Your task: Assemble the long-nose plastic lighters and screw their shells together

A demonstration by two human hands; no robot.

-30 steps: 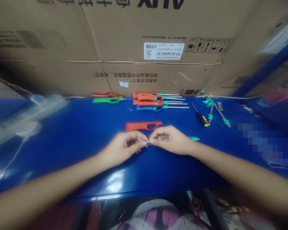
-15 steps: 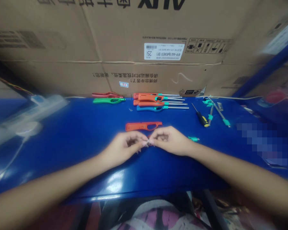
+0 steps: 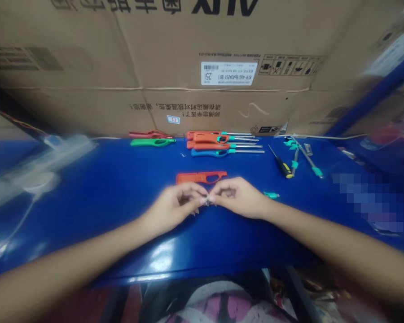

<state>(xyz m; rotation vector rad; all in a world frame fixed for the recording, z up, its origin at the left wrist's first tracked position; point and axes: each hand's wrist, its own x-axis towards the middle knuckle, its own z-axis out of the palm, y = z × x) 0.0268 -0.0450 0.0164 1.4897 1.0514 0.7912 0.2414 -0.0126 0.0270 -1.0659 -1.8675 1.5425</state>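
My left hand (image 3: 179, 202) and my right hand (image 3: 240, 197) meet over the blue table, fingertips pinched together. Between them is a small greyish part (image 3: 207, 200), too small and blurred to name; both hands grip it. Just beyond the fingers lies an orange lighter casing half (image 3: 191, 177) with an oval trigger opening. To the right of my right hand rests a small green piece (image 3: 272, 195) with a metallic end.
Several long-nosed lighters (image 3: 210, 146) lie at the back, with red and green casings (image 3: 153, 142) to their left. A screwdriver (image 3: 283, 167) and metal tubes with green fittings (image 3: 309, 159) lie right. A power strip (image 3: 54, 157) sits left; a cardboard box (image 3: 175, 72) stands behind.
Both hands stay in place, still pinching the small part, which has turned slightly between the fingertips. Nothing else on the table has visibly moved.
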